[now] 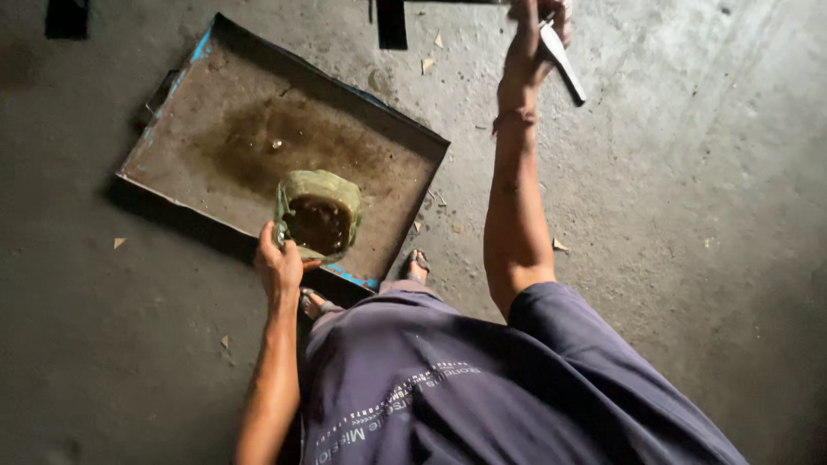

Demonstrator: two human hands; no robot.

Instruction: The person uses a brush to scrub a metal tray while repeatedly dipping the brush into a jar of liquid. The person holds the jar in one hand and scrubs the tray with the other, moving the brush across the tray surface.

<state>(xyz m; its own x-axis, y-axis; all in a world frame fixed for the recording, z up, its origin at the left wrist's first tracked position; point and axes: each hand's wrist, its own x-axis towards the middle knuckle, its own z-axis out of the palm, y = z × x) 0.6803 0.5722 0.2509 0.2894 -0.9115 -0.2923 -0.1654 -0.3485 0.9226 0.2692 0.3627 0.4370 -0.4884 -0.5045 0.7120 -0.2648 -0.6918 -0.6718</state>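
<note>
Head camera looks straight down over a person's purple shirt [482, 379] to a grey concrete floor [689, 215].

Left arm hangs down along the body, nearly straight, forearm bare. The left hand [277, 267] is closed around the near rim of a cut-open greenish plastic container [319, 215], thumb over the edge and fingers curled beneath. The container holds dark brown liquid and sits tilted slightly, held just above the near corner of a shallow metal tray [189, 155]. The tray lies flat on the floor, turned at an angle, with chipped blue paint along its rim and a wet brown stain spread across its middle.

Right arm reaches forward and away from the body, elbow only slightly bent, forearm stretched towards the top of the frame, with a thin band at the wrist. The right hand [534, 34] is shut around a flat metal tool [562, 60], whose pale blade slants down and to the right out of the fist. The upper part of this hand is cut off by the frame edge.

Two sandalled feet [413, 265] show just beside the near edge of the tray, below the container. Small pale chips [428, 64] lie scattered over the floor.
</note>
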